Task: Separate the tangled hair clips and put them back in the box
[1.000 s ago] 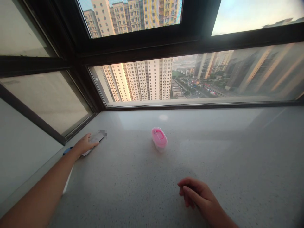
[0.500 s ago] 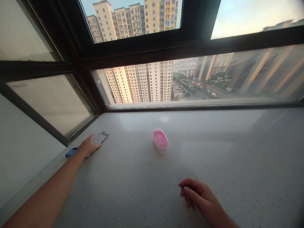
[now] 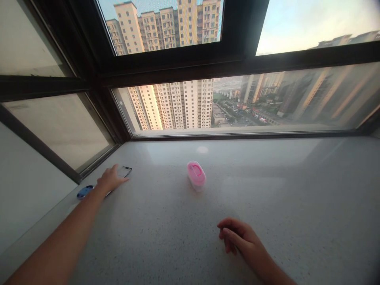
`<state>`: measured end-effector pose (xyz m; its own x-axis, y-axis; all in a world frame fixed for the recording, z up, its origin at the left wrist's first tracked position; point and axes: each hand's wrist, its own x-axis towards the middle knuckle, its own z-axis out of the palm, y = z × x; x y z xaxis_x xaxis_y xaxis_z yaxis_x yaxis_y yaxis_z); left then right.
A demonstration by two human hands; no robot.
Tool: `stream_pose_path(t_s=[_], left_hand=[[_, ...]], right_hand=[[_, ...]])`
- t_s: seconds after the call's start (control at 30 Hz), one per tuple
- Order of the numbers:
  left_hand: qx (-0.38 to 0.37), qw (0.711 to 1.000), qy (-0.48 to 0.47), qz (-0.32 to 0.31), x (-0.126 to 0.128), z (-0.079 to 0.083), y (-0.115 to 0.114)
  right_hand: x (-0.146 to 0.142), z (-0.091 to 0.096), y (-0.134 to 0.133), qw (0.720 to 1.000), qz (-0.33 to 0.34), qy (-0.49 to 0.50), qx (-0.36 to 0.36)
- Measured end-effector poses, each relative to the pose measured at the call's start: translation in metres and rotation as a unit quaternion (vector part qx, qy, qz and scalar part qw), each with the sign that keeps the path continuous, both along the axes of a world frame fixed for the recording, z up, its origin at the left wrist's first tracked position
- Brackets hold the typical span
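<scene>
At the left, my left hand reaches over a phone lying on the pale counter. Its thumb and fingers are spread across the phone, the thumb tip past the right edge, and the palm hides the phone's middle. My right hand hovers low over the counter, right of centre, holding nothing, its fingers loosely curled but apart. Between the hands and farther back stands a small clear oval container with a pink lid. Neither hand touches it.
A blue round object sits beside my left wrist, partly covered by the arm. The speckled counter ends at dark window frames behind and on the left. High-rise buildings show through the glass.
The view has shifted slightly, so the container sits a little farther left. My left hand's thumb and fingers look more widely spread over the phone. The right hand keeps its loose curl.
</scene>
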<state>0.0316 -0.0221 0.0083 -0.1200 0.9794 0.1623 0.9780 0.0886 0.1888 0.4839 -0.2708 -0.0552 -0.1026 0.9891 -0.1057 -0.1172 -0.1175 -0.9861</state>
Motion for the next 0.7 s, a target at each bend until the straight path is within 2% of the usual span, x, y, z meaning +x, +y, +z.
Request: stream_pose_path(t_s=[0.03,0.07,0.1,0.13,0.2,0.3,0.37,0.4,0.53,0.63,0.7], left_hand=[[0.009,1.0,-0.002,-0.017,0.016,0.0,-0.004],[0.021,0.998,-0.012,-0.062,0.036,0.0,-0.01],[0.037,0.988,-0.055,-0.138,0.06,0.0,-0.018],[0.038,0.97,-0.107,-0.214,0.086,-0.001,-0.026],[0.013,0.929,-0.219,-0.299,0.14,-0.004,-0.042],[-0.046,0.873,-0.382,-0.3,0.212,-0.008,-0.057],[-0.059,0.822,-0.494,-0.276,0.246,-0.012,-0.059],[-0.058,0.788,-0.552,-0.265,0.259,-0.015,-0.058],[-0.069,0.744,-0.6,-0.285,0.283,-0.026,-0.056],[-0.084,0.731,-0.607,-0.3,0.285,-0.034,-0.064],[-0.079,0.74,-0.594,-0.306,0.282,-0.039,-0.072]], right_hand=[[0.0,0.0,0.001,1.0,-0.003,0.0,0.002],[0.0,0.0,0.002,1.0,-0.007,-0.001,0.005],[0.0,-0.001,0.003,1.0,-0.014,-0.001,0.01],[0.001,-0.001,0.004,1.0,-0.021,-0.001,0.015],[0.002,-0.001,0.007,0.999,-0.043,0.002,0.027],[0.005,0.001,0.009,0.996,-0.081,0.008,0.045],[0.007,0.002,0.01,0.993,-0.104,0.005,0.06],[0.008,0.002,0.011,0.991,-0.116,-0.002,0.066],[0.01,0.0,0.018,0.982,-0.154,-0.066,0.092],[0.006,0.001,0.03,0.968,-0.156,-0.15,0.127],[0.003,0.006,0.042,0.955,-0.146,-0.205,0.154]])
